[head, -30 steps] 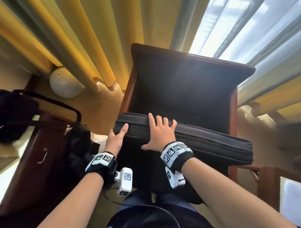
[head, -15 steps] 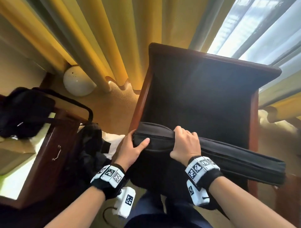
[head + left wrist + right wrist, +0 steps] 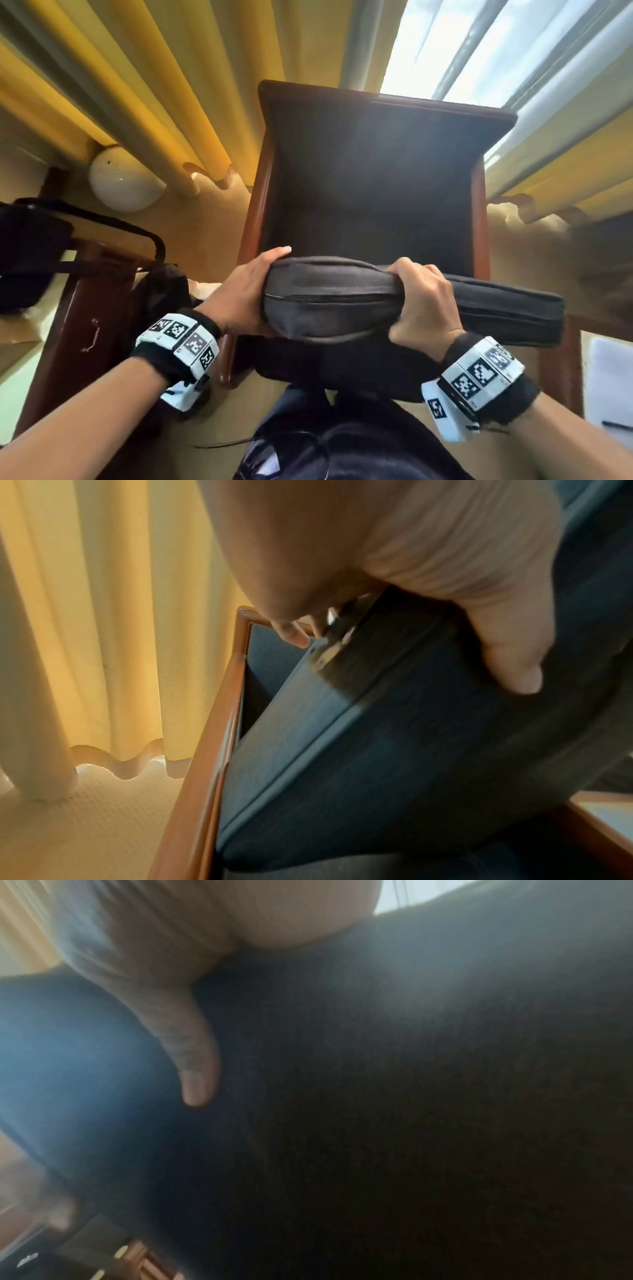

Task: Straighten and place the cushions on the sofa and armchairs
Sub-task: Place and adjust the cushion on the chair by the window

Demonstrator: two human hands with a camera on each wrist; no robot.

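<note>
A dark, flat seat cushion (image 3: 342,301) with a zip along its edge is held up at the front of a wood-framed armchair (image 3: 257,205). My left hand (image 3: 246,291) grips the cushion's left end, thumb on top. My right hand (image 3: 421,305) grips the near edge a little right of the middle, fingers curled over the top. In the left wrist view the cushion (image 3: 377,750) tilts against the chair's wooden arm (image 3: 219,723). Dark cushion fabric (image 3: 377,1096) fills the right wrist view, with my thumb pressed on it.
Yellow curtains (image 3: 154,85) and a bright window (image 3: 479,44) stand behind the chair. A white round lamp (image 3: 123,185) sits on the carpet at left. A wooden table (image 3: 85,308) with a black bag (image 3: 27,253) is close on my left.
Both hands went from lying flat on the cushion to gripping it. The cushion's near edge has lifted and bunched toward me, and my view shifted nearer the chair.
</note>
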